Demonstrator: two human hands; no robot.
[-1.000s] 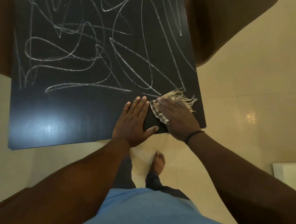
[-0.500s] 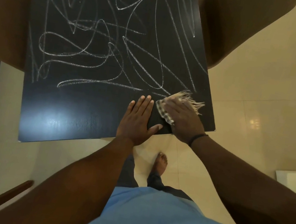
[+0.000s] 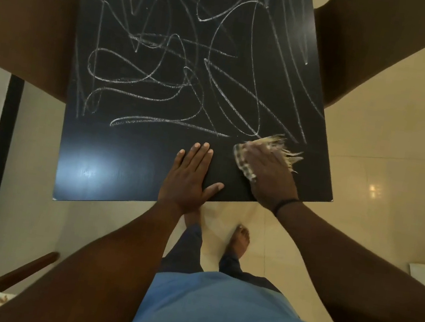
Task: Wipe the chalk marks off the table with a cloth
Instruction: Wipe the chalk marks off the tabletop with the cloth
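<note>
Two hands on the black table [image 3: 129,159], left hand [image 3: 189,176] flat and open, right hand [image 3: 272,178] pressing the fringed cloth [image 3: 277,147] just below the chalk marks [image 3: 163,76]

A: Single head cam, worn, wide-angle. Looks steeply down and forward over the dark rectangular chalk-scribbled table top [image 3: 129,154], close.

B: Coverage?

A: Near edge and both near corners in frame, far edge cut off at the top. Cream tiled floor [image 3: 380,208] fills the right side. No second view.
</note>
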